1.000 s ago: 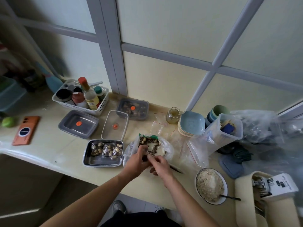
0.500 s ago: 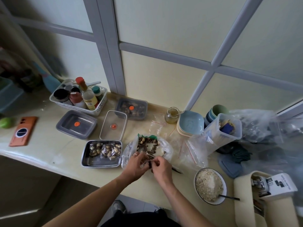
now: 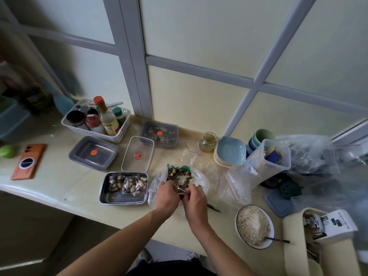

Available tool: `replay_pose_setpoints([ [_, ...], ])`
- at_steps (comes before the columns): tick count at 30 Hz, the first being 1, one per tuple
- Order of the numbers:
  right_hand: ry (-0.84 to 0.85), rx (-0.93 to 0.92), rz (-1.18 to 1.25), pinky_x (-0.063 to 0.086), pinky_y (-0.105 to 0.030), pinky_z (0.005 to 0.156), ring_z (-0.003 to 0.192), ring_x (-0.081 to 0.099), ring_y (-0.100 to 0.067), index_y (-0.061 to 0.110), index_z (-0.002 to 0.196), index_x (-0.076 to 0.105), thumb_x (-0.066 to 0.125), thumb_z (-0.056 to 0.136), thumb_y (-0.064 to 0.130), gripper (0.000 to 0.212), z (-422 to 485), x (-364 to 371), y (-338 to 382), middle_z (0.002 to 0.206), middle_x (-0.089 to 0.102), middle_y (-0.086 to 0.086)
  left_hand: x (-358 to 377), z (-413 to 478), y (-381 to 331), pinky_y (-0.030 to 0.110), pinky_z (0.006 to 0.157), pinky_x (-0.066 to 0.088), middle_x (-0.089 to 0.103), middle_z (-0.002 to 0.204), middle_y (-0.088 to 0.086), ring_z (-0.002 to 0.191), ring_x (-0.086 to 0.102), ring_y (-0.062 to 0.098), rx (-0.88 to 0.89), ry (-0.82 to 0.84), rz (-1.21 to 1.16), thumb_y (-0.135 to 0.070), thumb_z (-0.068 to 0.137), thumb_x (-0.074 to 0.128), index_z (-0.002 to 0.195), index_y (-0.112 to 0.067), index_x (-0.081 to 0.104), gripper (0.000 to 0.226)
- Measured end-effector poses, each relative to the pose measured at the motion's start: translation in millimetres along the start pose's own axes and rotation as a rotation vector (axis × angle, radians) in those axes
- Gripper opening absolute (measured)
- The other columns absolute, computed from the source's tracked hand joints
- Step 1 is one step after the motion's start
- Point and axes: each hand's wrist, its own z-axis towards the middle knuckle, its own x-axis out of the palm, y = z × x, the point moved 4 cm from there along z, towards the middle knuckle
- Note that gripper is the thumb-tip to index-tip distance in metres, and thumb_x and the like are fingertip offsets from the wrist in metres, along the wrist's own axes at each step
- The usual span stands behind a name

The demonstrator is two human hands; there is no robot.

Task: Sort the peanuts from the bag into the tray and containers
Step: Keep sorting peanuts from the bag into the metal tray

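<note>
the left hand [image 3: 166,198] and right hand [image 3: 194,202] have moved together at the near edge of the bag [image 3: 202,183], both pinching a small clear bit [image 3: 180,188]. the peanuts [image 3: 180,173] sit in the bag. maybe another little pack goes in the tray [image 3: 103,196], left of the bag.

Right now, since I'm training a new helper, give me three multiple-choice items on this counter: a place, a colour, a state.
1. The tray lies where from the bag? A behind, B left, C right.
2. The phone is: A orange, B blue, C black.
3. The tray: A is empty, B is lidded, C holds packets of nuts.
Answers: B, it sits left of the bag; A, its case is orange; C, packets lie inside, uncovered.
</note>
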Motion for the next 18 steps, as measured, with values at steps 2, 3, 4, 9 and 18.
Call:
replay_pose_setpoints([
  [2,0.001,-0.011,-0.009,0.037,-0.029,0.060,0.069,0.047,-0.022,0.008,0.087,0.055,0.060,0.087,-0.005,0.014,-0.7,-0.3,1.5,0.088,0.053,-0.006,-1.8,-1.5,-5.6,0.031,0.072,0.042,0.049,0.099,-0.002,0.083,0.052,0.019,0.003,-0.013,-0.009,-0.001,0.082,0.057,0.093,-0.021,0.060,0.023],
  [3,0.013,-0.009,-0.005,0.035,-0.028,0.060,0.070,0.047,-0.022,0.008,0.087,0.056,0.060,0.087,-0.005,0.014,0.2,-0.5,1.0,0.088,0.052,-0.005,-1.6,-1.0,-7.6,0.034,0.071,0.047,0.050,0.096,-0.002,0.081,0.055,0.019,0.013,-0.009,-0.032,0.000,0.081,0.057,0.089,-0.020,0.059,0.022],
  [4,0.033,-0.001,0.009,0.034,-0.027,0.061,0.071,0.047,-0.022,0.008,0.087,0.056,0.062,0.086,-0.004,0.014,1.8,-0.8,-0.2,0.088,0.052,-0.005,-0.7,0.1,-8.2,0.039,0.069,0.053,0.054,0.090,-0.002,0.079,0.059,0.021,0.023,0.002,-0.064,0.001,0.079,0.058,0.083,-0.019,0.059,0.021],
  [9,0.105,0.023,0.065,0.039,-0.025,0.067,0.079,0.054,-0.021,0.010,0.092,0.059,0.068,0.087,0.004,0.012,6.2,-2.4,-11.5,0.091,0.057,-0.004,0.4,-0.4,-7.0,0.042,0.063,0.059,0.060,0.064,-0.003,0.064,0.065,0.019,0.101,0.095,-0.148,0.004,0.073,0.066,0.071,-0.017,0.061,0.021],
  [18,0.059,0.082,-0.036,0.044,-0.036,0.064,0.079,0.057,-0.025,0.010,0.091,0.058,0.064,0.088,0.005,0.009,-5.9,1.4,-10.1,0.089,0.060,-0.006,2.2,-14.2,-7.0,0.033,0.062,0.036,0.056,0.092,0.002,0.082,0.054,0.024,0.251,-0.001,0.146,-0.004,0.081,0.051,0.087,-0.018,0.054,0.016],
])
